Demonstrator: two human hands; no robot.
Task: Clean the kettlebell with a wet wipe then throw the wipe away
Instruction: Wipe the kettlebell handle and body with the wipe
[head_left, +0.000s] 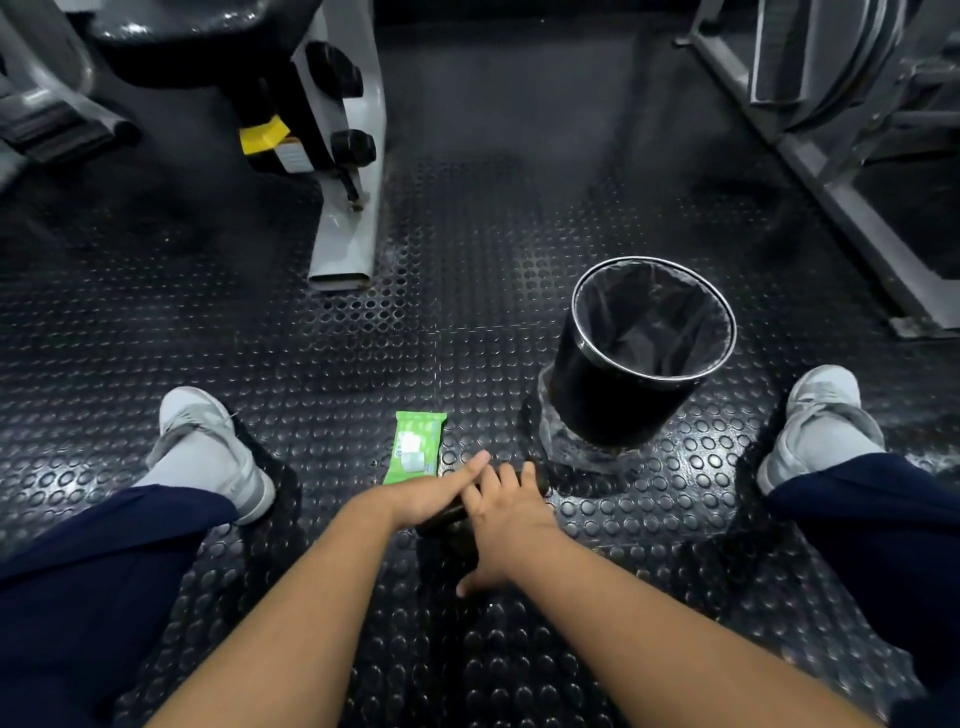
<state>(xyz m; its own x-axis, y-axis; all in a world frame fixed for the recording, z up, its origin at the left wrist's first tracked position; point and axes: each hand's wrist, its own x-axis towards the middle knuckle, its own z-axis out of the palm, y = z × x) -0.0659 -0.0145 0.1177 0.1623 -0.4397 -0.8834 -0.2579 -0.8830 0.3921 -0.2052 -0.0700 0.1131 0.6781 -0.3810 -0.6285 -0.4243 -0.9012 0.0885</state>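
**Desk:** Where is the kettlebell (448, 515)?

**Photographer:** On the studded rubber floor (363, 338), toward its near side, between the seated person's spread legs. It is dark, and the hands cover most of it.

**Desk:** And the grip?

**Photographer:** The left hand (434, 493) lies on the handle with its index finger straight. Its other fingers are hidden, so I cannot tell whether that grip is closed. The right hand (511, 514) rests across the handle, fingers spread and thumb pointing down.

**Desk:** What else is there?

**Photographer:** A green wet wipe pack (415, 447) lies flat just beyond the left hand. A black bin (613, 410) with a dark liner stands upright farther off to the right. A grey machine frame (345, 208) stands at the floor's far left.
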